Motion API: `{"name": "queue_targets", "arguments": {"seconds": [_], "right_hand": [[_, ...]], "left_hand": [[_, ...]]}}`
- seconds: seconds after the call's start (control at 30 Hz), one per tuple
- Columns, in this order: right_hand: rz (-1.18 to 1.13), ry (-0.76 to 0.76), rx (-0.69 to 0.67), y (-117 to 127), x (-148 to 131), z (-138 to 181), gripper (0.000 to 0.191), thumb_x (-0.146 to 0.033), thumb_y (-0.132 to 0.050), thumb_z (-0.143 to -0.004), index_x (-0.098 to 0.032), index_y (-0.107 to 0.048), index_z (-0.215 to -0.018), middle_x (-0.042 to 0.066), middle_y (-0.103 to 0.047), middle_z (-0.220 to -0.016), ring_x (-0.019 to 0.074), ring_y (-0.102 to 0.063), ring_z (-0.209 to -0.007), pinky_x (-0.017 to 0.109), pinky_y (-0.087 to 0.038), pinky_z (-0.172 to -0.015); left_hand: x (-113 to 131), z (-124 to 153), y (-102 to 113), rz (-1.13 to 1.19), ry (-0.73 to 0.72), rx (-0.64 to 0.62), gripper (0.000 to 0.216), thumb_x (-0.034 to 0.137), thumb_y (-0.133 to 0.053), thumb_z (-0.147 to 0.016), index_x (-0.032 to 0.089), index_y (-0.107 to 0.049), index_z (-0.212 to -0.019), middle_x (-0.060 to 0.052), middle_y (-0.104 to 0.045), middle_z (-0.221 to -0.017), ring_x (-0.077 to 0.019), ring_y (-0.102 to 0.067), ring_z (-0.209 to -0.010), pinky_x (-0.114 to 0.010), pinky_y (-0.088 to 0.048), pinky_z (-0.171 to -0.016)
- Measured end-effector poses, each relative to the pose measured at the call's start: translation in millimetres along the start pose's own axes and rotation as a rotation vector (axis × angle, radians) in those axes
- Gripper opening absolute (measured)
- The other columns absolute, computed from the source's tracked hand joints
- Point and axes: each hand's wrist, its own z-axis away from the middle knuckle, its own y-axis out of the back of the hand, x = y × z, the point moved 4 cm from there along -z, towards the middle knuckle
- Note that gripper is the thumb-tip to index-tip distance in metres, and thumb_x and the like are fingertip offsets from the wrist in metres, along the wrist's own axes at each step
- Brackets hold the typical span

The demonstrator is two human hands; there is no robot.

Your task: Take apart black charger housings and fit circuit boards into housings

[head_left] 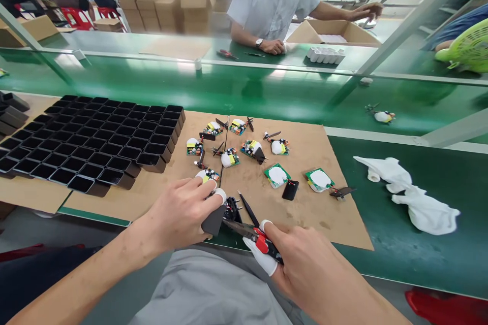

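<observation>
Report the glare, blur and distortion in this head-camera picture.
Head view: overhead lights glare in white patches on the green conveyor belt; straight frame bars bow toward the edges, wide-angle distortion; the left hand, right hand and cutters are sharp with soft shadows on the cardboard sheet; the co-worker's face is blurred out.

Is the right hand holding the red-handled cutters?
Yes: the right hand grips the red-handled cutters, blades open toward the small black part in the left hand.

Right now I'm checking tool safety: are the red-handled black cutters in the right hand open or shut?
Open: the red-handled black cutters show two blades spread in a V, tips apart beside the black plastic casing.
</observation>
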Motion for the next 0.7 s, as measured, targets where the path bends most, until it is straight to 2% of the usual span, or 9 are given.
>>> {"name": "queue_targets", "arguments": {"seconds": [0.2,0.4,0.63,0.7], "right_hand": [[0.030,-0.026,-0.107,1,0,-1,0.022,-0.004,-0.061,-0.088,-0.023,-0.063,-0.099,0.006,-0.079,-0.087,0.0302,-0.076,-0.071,0.033,-0.017,-0.058],[0.053,-0.024,-0.131,7,-6,-4,0.025,-0.001,-0.060,-0.086,-0.022,-0.063,-0.099,0.004,-0.080,-0.086,0.0268,-0.077,-0.068,0.033,-0.015,-0.055],[0.045,0.054,0.022,3,-7,-4,0.027,-0.002,-0.062,-0.077,-0.024,-0.057,-0.092,0.000,-0.072,-0.073,0.0215,-0.069,-0.055,0.033,-0.013,-0.052],[0.039,0.055,0.010,1,-7,-4,0.027,-0.002,-0.063,-0.077,-0.024,-0.057,-0.091,0.000,-0.072,-0.073,0.0225,-0.069,-0.055,0.033,-0.013,-0.052]], "left_hand": [[0,1,-1,0.010,-0.009,0.035,0.010,0.015,-0.063,-0.084,0.025,-0.061,-0.083,-0.002,-0.071,-0.080,-0.0196,-0.067,-0.069,-0.035,-0.046,-0.060],[-3,4,-4,-0.004,0.015,0.042,0.010,0.015,-0.063,-0.087,0.024,-0.062,-0.082,-0.002,-0.073,-0.080,-0.0192,-0.070,-0.070,-0.034,-0.048,-0.060],[-2,12,-4,-0.020,0.017,0.024,0.009,0.016,-0.064,-0.085,0.025,-0.063,-0.083,-0.002,-0.075,-0.082,-0.0192,-0.070,-0.069,-0.033,-0.048,-0.059],[-2,13,-5,-0.018,0.016,0.023,0.009,0.016,-0.064,-0.084,0.024,-0.063,-0.082,-0.002,-0.075,-0.082,-0.0184,-0.069,-0.067,-0.033,-0.048,-0.059]]}}
